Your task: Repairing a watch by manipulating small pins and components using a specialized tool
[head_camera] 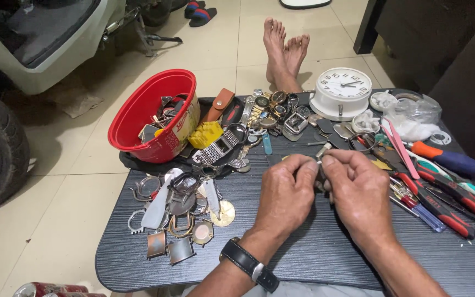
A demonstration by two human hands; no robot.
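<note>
We pinch a small metal watch part [322,153] between the fingertips of our left hand [286,193] and right hand [358,190]. Both hands' fingers clench it above the dark tabletop [314,242], its top poking out just above them.

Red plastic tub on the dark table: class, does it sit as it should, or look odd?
The red plastic tub is tipped on its side at the dark table's far left, mouth facing up and outward, metal watch parts bunched inside. Both hands work elsewhere.
</note>
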